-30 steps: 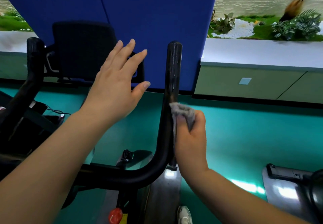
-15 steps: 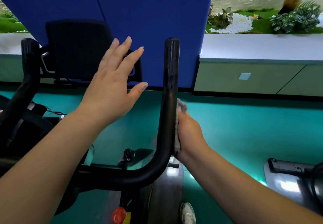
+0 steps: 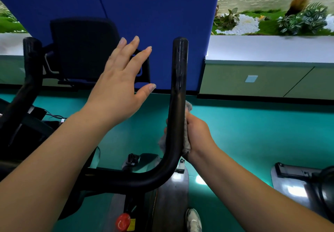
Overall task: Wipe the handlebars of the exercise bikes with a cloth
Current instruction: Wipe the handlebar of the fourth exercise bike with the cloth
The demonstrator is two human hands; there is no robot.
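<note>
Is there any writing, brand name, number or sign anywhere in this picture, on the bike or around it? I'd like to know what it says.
No text can be read here.
Yellow label beside the red knob on the bike frame: dark marks, too small and blurred to read.
Pale square plate on the cabinet front: shows no readable marking.
Black handlebar, grey cloth, blue panel: no lettering visible.

Both forearms are bare from the frame edge to the wrists, with no sleeves, watch, bracelets or rings showing. The left hand [image 3: 120, 89] and right hand [image 3: 197, 136] wear no gloves; the nails are short and unpainted. Below the right forearm, one white-and-grey sneaker [image 3: 193, 220] shows.
</note>
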